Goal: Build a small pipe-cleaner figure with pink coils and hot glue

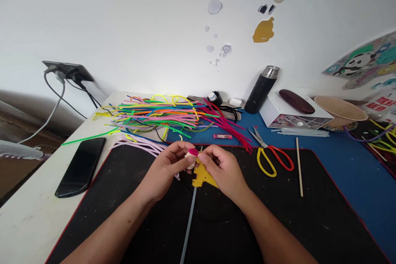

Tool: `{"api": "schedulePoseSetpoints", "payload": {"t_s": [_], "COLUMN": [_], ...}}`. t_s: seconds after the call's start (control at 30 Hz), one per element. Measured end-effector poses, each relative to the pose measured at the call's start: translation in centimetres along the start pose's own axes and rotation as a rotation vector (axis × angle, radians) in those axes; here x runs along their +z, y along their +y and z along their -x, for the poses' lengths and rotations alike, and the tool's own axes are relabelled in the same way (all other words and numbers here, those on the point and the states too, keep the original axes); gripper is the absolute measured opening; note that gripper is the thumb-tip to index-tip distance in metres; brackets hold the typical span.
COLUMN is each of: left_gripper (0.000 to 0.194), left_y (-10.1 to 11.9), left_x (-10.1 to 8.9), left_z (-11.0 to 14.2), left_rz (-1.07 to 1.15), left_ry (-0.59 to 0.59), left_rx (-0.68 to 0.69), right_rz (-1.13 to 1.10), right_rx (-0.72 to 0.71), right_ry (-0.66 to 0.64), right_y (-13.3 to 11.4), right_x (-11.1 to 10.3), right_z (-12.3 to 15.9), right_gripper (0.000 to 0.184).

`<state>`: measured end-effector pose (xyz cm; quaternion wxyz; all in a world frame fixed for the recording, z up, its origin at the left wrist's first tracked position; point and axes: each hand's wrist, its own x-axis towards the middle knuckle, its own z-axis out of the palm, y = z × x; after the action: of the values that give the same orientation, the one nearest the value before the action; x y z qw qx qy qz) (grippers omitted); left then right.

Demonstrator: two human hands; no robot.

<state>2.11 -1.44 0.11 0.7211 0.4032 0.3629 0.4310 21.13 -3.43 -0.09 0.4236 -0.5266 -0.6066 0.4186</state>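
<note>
A black phone (81, 167) is lying at left on the desk (27, 218); far right, a dark flask (261, 90) is standing beside a white box (274, 108).

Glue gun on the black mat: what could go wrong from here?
The glue gun lies just below the hands, its nozzle close to the right hand; if hot, it could burn the fingers.

The small pink-and-white piece, in the left hand, might slip onto the gun.

The scissors lie with blades slightly apart; a careless rightward sweep might knock them.
</note>
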Motion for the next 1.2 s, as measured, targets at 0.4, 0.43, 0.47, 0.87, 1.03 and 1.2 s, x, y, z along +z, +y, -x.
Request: {"api": "schedulePoseSetpoints", "payload": {"t_s": [0.4, 0.43, 0.47, 0.87, 1.03, 1.2], "left_gripper": [0.033, 0.031, 0.03, 0.033, 0.032, 0.03], "left_y": [-0.29, -0.32, -0.33, -0.14, 0.16, 0.22], "left_x": [-0.09, -0.08, -0.05, 0.0, 0.11, 0.16], "left_z": [0.01, 0.02, 0.02, 0.01, 0.11, 0.18], "left_rz": [-0.077, -0.092, -0.107, -0.088, -0.03, 0.0], "left_ry": [-0.024, -0.022, -0.024, -0.03, -0.045, -0.057], "left_rx": [0.004, 0.019, 0.039, 0.014, -0.011, -0.016], "right_rz": [-0.001, 0.0, 0.001, 0.026, 0.029, 0.049], "right_rx": [0.005, 0.002, 0.0, 0.014, 0.013, 0.017], "right_ry": [0.014, 0.012, 0.012, 0.014, 0.023, 0.032], "right_y": [0.16, 0.15, 0.15, 0.07, 0.17, 0.28], "right_x": [0.02, 0.01, 0.0, -0.07, -0.04, -0.12], "right_z": [-0.1, -0.09, -0.08, -0.13, -0.13, -0.21], "right_gripper": [0.027, 0.027, 0.026, 0.027, 0.028, 0.031]}}
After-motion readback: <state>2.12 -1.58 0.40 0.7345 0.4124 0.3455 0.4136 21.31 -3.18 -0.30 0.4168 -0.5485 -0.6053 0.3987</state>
